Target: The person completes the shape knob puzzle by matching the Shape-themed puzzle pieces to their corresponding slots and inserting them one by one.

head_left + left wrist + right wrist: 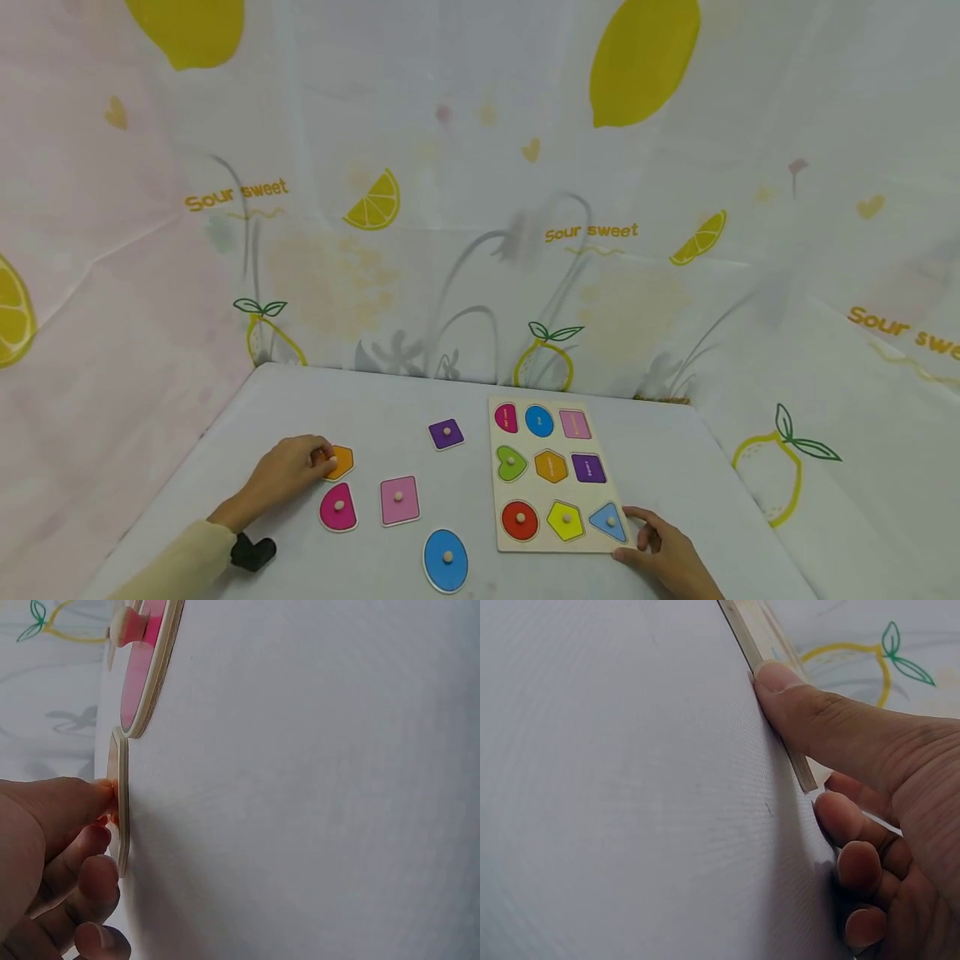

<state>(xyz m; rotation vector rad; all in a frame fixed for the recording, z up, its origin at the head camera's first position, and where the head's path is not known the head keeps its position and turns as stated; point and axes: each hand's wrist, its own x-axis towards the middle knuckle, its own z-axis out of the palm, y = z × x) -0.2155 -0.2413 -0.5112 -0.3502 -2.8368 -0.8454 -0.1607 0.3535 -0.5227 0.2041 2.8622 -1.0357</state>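
My left hand [288,471] pinches the knob of the orange hexagon puzzle piece [342,463] between thumb and fingers; in the left wrist view the piece lies edge-on at the table surface. Next to it is a magenta semicircle piece [338,508] with a round knob. On the right, my right hand [667,550] grips the near right corner of the wooden puzzle board [551,542], thumb at the near edge and fingers at the side. A green heart [512,462], red circle [520,521], yellow pentagon [566,522] and blue triangle [608,522] with knobs sit in the board.
Between hand and board lie a purple piece [446,434], a pink square piece [400,501] and a blue oval piece [446,562]. A black object [252,553] is by my left wrist. A lemon-printed cloth [465,292] stands behind the white table [300,400].
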